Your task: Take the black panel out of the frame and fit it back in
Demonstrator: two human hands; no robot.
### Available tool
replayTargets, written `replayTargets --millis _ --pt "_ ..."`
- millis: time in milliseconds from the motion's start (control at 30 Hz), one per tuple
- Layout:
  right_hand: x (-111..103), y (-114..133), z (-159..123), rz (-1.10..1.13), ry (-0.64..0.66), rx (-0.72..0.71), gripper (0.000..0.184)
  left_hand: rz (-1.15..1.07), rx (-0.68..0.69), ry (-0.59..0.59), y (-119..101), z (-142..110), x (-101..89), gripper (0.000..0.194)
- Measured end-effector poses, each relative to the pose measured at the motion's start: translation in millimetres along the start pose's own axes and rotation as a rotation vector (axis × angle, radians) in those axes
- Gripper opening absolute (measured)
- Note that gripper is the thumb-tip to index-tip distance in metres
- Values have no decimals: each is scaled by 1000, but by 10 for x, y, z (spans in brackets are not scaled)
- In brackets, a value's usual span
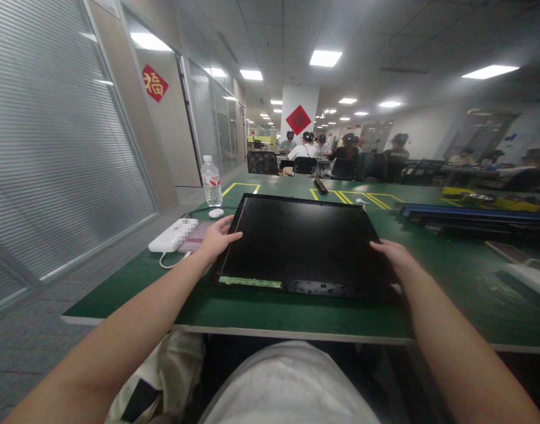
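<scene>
A black flat display panel (302,241) is held between my two hands over the green table (270,318). Along its near edge runs a strip of green circuit board (249,282) at the left and a dark strip at the right. My left hand (217,238) grips the panel's left edge, thumb on the front face. The right edge is in my right hand (392,256), its thumb on top and the other fingers mostly hidden beneath. Whether the panel touches the tabletop, I cannot tell.
Left of the panel are a water bottle (211,182), a small white oval case (216,213), a white power bank (170,234) with a cable, and a pinkish phone (194,237). A dark strip (320,186) lies behind. Long blue-black parts (477,217) lie right. People sit farther back.
</scene>
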State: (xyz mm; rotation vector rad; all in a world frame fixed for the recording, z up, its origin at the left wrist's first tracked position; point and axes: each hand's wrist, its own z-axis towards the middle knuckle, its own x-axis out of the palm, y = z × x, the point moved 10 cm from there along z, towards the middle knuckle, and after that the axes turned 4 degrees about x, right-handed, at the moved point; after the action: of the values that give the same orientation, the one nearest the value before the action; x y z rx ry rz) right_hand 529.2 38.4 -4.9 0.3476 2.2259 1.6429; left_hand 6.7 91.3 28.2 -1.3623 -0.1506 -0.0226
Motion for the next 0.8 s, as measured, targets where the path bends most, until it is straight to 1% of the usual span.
replayTargets --millis 467,667,800 --pt "-31 -37 70 84 -10 4 23 -74 -42 27 67 31 0 86" --pt "-21 -6 92 6 4 -45 21 -88 -48 -9 27 4 13 85" --pt "-24 21 83 14 -7 -67 20 -78 -37 -5 35 22 8 86"
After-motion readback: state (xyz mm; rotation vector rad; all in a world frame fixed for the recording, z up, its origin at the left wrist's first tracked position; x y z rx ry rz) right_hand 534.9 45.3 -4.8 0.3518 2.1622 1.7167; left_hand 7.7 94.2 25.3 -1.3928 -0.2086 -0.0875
